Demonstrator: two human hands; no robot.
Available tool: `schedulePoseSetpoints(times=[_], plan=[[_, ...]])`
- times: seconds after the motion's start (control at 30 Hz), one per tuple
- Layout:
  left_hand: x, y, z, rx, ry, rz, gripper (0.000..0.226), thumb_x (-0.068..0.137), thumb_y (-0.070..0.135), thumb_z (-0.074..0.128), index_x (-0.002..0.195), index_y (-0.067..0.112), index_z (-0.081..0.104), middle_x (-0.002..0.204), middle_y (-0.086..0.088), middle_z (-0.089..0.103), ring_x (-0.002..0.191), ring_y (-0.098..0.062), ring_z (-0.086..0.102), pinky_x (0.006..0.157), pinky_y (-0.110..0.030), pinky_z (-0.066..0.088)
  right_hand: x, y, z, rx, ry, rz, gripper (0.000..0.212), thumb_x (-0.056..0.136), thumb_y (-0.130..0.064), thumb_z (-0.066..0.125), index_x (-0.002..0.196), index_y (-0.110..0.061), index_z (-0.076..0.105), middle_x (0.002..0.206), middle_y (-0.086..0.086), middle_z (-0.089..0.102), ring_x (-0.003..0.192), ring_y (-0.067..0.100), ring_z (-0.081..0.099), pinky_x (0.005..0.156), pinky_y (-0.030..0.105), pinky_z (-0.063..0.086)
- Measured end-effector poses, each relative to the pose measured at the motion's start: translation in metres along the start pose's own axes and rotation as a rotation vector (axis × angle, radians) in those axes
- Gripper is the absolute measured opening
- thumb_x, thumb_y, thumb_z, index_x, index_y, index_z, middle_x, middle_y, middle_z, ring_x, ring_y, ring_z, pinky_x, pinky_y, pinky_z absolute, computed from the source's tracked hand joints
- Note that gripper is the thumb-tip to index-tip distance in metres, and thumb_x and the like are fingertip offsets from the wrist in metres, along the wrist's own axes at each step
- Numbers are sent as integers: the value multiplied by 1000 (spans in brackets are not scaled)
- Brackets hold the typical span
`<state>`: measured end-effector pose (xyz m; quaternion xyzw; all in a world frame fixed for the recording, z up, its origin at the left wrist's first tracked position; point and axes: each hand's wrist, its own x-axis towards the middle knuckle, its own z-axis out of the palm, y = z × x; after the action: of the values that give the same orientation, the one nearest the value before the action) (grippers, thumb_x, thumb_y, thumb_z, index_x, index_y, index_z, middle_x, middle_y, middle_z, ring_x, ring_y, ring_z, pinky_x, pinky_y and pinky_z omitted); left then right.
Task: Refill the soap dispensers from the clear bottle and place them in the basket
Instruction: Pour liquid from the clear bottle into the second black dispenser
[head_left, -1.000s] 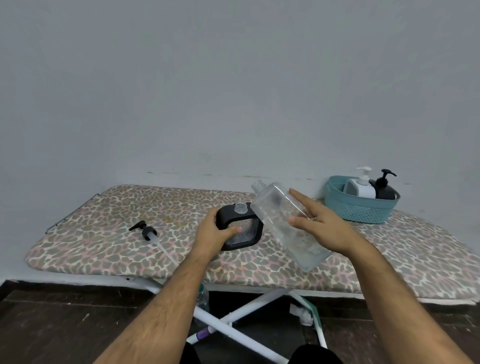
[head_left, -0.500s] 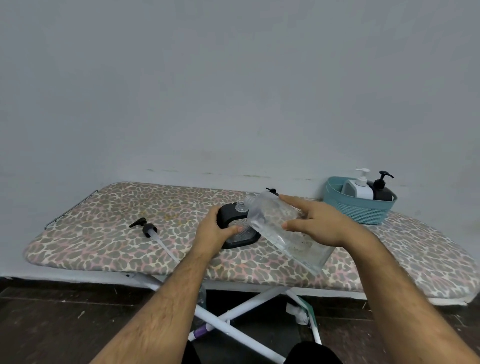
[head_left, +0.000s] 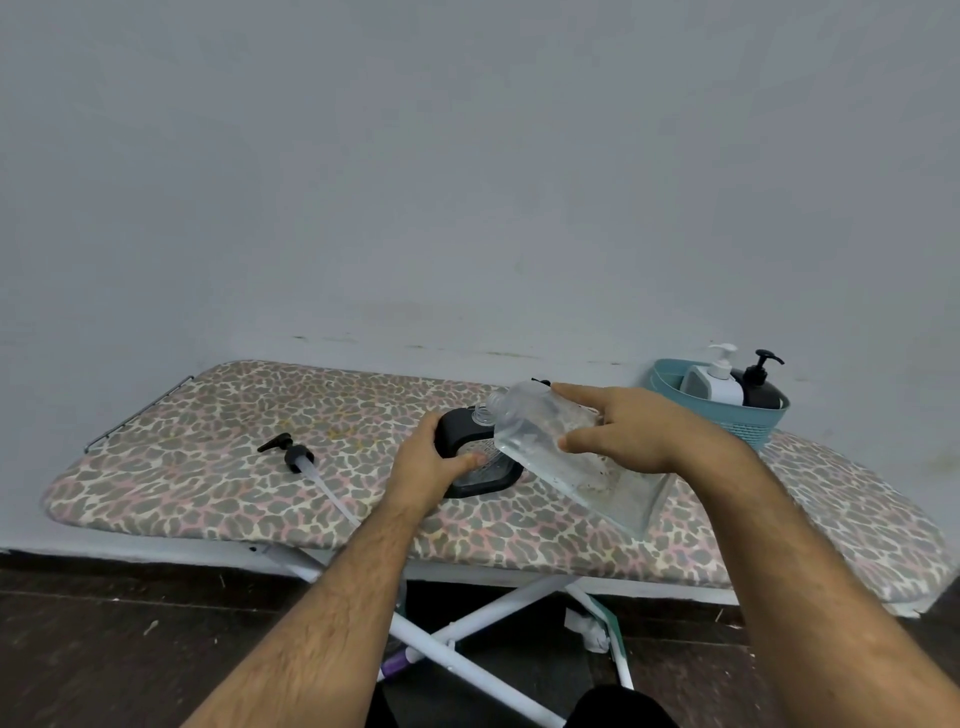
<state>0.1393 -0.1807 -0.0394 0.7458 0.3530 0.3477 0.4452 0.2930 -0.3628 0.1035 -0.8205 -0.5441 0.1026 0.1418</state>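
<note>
Head view: right hand (head_left: 631, 434) grips the tilted clear bottle (head_left: 550, 452), its neck at the black dispenser (head_left: 480, 454) that the left hand (head_left: 428, 467) holds on a leopard-print board (head_left: 208, 467).

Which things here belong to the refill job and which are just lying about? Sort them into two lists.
Job:
clear bottle
black dispenser
loose pump
basket
white dispenser
second black dispenser

Lying about:
ironing board, which only bears them
small black thing behind the bottle, too hidden to name
</note>
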Motion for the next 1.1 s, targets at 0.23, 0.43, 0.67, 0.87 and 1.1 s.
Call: schedulePoseSetpoints(times=[0.23, 0.43, 0.67, 0.87, 1.1], plan=[[0, 0, 0, 2, 1, -1, 54, 74, 27, 85, 116, 25, 52, 100, 15, 63, 88, 2, 60, 67, -17, 45, -1, -14, -9, -93, -17, -4, 70, 90, -49, 62, 152, -47, 29, 137, -1, 60, 114, 17, 57, 98, 33, 45], [1, 0, 0, 3, -1, -5, 56, 74, 28, 86, 118, 25, 51, 100, 15, 63, 87, 0, 60, 66, -16, 44, 0, -21, -14, -138, -47, 8, 71, 90, -49, 62, 153, -44, 29, 146, -2, 53, 126, 19, 53, 99, 32, 42], [1, 1, 0, -4, 3, -9, 59, 73, 28, 86, 121, 23, 52, 98, 17, 62, 87, 2, 60, 67, -15, 45, 1, -29, -20, -201, -67, 18, 71, 90, -50, 61, 153, -43, 30, 145, -2, 53, 127, 20, 51, 103, 35, 42], [1, 1, -1, 6, -4, -7, 58, 73, 29, 86, 120, 24, 52, 96, 20, 60, 85, 3, 59, 67, -18, 48, 2, -35, -24, -230, -83, 32, 70, 90, -49, 61, 153, -43, 31, 144, -3, 54, 125, 19, 53, 100, 34, 42], [2, 0, -1, 2, -6, -8, 58, 73, 28, 86, 120, 25, 51, 96, 21, 60, 86, 4, 59, 70, -19, 49, 4, -40, -28, -253, -99, 37, 70, 91, -49, 61, 153, -41, 31, 151, -3, 47, 134, 20, 46, 106, 36, 38]])
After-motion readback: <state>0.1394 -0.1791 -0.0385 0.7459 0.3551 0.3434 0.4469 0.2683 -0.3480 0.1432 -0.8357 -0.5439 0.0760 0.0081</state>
